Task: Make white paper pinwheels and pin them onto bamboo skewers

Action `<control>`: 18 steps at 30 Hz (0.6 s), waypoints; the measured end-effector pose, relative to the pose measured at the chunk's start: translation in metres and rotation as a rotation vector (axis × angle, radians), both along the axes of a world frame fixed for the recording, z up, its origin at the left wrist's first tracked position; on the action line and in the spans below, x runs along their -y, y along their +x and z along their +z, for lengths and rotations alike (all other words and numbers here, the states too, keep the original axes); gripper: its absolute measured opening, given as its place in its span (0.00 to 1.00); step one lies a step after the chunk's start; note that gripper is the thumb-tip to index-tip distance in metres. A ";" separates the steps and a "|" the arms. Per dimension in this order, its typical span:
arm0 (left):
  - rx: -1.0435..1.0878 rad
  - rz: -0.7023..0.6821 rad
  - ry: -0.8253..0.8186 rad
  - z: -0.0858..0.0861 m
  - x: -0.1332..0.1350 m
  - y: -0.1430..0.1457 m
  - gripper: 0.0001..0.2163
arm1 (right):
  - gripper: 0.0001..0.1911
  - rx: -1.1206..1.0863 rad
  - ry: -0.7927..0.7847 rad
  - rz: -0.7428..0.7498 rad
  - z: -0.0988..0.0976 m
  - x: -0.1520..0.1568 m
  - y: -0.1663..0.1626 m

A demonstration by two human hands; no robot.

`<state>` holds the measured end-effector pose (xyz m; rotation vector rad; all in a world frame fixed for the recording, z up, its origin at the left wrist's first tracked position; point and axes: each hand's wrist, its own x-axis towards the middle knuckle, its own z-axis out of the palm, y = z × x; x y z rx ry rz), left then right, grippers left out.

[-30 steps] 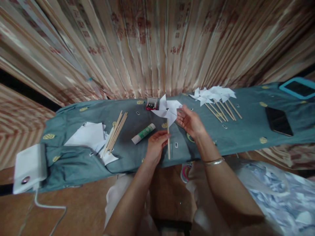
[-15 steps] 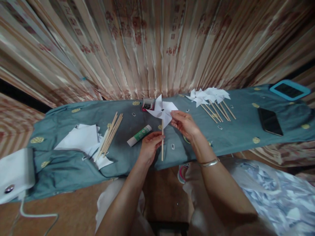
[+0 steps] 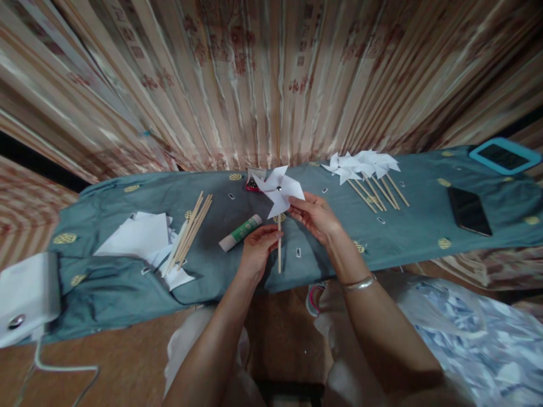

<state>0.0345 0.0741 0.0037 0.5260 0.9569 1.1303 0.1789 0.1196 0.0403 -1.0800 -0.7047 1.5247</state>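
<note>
A white paper pinwheel [image 3: 278, 191] on a wooden stick stands upright over the middle of the table, a dark pin at its centre. My left hand [image 3: 259, 249] pinches the stick below the blades between thumb and fingers. At the pinwheel's right side, my right hand [image 3: 316, 215] is closed on a blade, thumb in front and fingers partly hidden behind. A green and white glue stick [image 3: 241, 232] lies left of my left hand. Behind the pinwheel, partly covered by it, sits a small open red box [image 3: 253, 185] with dark bits inside.
Several finished pinwheels [image 3: 360, 165] lie at the back right. Wooden sticks [image 3: 195, 229] and white paper sheets [image 3: 138, 237] lie on the left. A black phone [image 3: 469, 211], a blue-framed tablet [image 3: 504, 155] and a white corded device [image 3: 31, 294] rest near the ends. A curtain [image 3: 263, 85] hangs behind.
The pinwheel's blades have turned on the stick. My right hand has shifted slightly with the blade, its thumb now farther over the paper. My left hand still holds the stick.
</note>
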 end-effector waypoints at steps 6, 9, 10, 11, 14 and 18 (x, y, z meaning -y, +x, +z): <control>-0.001 0.018 -0.001 -0.001 -0.002 -0.003 0.14 | 0.22 0.100 -0.006 0.057 0.001 0.002 -0.002; -0.005 0.023 -0.010 -0.001 -0.002 -0.004 0.14 | 0.23 0.208 -0.020 -0.024 0.001 0.000 0.000; -0.006 0.024 -0.013 -0.001 -0.002 -0.004 0.14 | 0.23 0.233 -0.024 -0.078 0.000 -0.001 0.002; -0.008 0.025 -0.015 -0.001 -0.002 -0.005 0.14 | 0.23 0.245 -0.020 -0.134 -0.001 -0.003 0.003; -0.018 0.030 -0.023 -0.003 -0.002 -0.005 0.14 | 0.23 0.234 0.028 -0.230 -0.003 -0.006 0.007; -0.023 0.044 -0.031 -0.004 -0.003 -0.005 0.15 | 0.20 0.240 0.066 -0.197 -0.004 -0.007 0.010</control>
